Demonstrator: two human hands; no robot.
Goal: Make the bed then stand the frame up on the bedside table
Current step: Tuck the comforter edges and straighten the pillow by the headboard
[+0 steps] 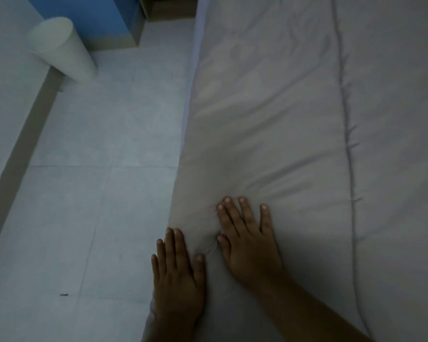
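Observation:
A grey quilted duvet [282, 119] covers the bed on the right half of the view, with a stitched seam running down its right part. My left hand [177, 272] lies flat with straight fingers on the duvet's left edge near the bottom. My right hand [247, 238] presses flat on the duvet just to the right of it, fingers spread. Small wrinkles bunch between the two hands. No frame or bedside table top is in sight.
Pale tiled floor [97, 169] runs along the bed's left side. A white cylindrical bin [62, 48] stands by the wall at the upper left. A blue cabinet [97, 18] with a wooden base sits at the top, near the bed's far end.

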